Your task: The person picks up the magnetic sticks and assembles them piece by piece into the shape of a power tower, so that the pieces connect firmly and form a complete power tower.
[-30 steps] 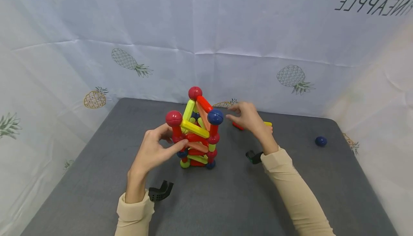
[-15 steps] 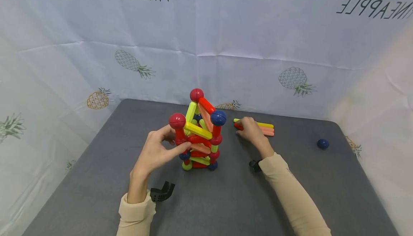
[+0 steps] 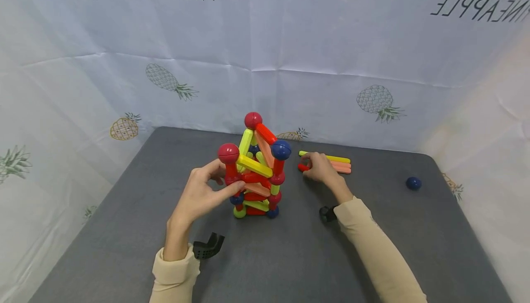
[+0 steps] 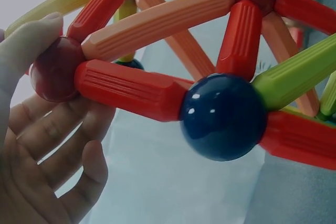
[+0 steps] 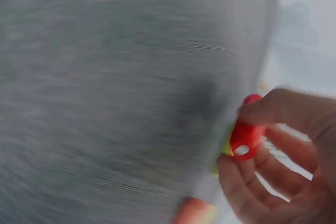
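Note:
A tower of magnetic sticks and balls (image 3: 254,167) stands upright on the table in the head view. My left hand (image 3: 200,194) holds it from the left side. In the left wrist view, thumb and fingers grip a dark red ball (image 4: 56,74), from which a red stick (image 4: 131,90) runs to a blue ball (image 4: 224,116). My right hand (image 3: 325,170) is low over the table, right of the tower. Between its thumb and fingers it pinches a short red magnetic stick (image 5: 247,136), whose end shows in the right wrist view.
Beside the right hand lie a yellow stick (image 3: 339,159), orange sticks (image 3: 342,168) and a yellow-green stick (image 3: 303,153). A loose blue ball (image 3: 413,183) sits farther right on the grey table (image 3: 265,257). A pineapple-print cloth (image 3: 265,31) hangs behind.
My right hand has come down from beside the tower's top to the loose sticks and now pinches a red stick. The left hand keeps its grip on the tower.

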Demonstrator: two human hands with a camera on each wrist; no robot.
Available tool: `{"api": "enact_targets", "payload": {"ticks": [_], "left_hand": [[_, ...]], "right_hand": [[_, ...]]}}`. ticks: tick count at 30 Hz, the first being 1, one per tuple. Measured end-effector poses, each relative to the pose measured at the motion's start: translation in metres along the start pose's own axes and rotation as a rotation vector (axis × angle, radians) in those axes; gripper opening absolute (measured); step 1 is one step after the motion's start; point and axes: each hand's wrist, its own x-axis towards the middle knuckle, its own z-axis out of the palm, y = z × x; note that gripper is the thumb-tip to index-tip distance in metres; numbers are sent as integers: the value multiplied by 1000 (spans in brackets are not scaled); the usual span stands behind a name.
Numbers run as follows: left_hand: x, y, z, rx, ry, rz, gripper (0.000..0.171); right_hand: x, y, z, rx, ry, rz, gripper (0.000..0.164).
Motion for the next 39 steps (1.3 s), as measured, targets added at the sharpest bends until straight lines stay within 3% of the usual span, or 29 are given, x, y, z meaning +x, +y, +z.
{"api": "enact_targets", "payload": {"ticks": [2,5,8,11,14,17,19,25,34,39], "left_hand": [[1,0,1,1,0,-3,27],[2,-2,3,-1,0,-1,25],[2,-3,4,-9,3,5,27],[2,-4,3,-17,0,15,31],[2,-5,2,-18,-3,15,32],[2,-5,2,-17,-1,13,34],[2,-6,2,-15,0,21,34],[2,-5,2,-26,-6,50,36],[4,-4,2,-28,-10,49,38],[3,-5,2,-27,-14,36,39]], "right_hand": [[-3,-7,-13,57,29,-48,43],[-13,-30,-44,199,164,-131,40],[-29,-68,-84,354,329,-233,38],[-51,-111,-116,469,431,-404,37],[-73,-149,-132,514,433,-630,38],[-86,-175,-132,427,393,-813,34],[-89,-185,-127,337,351,-874,30],[-86,-193,-108,113,217,-854,26],[-87,-191,-104,20,180,-783,25],[-87,-190,-105,20,141,-776,26]]}}
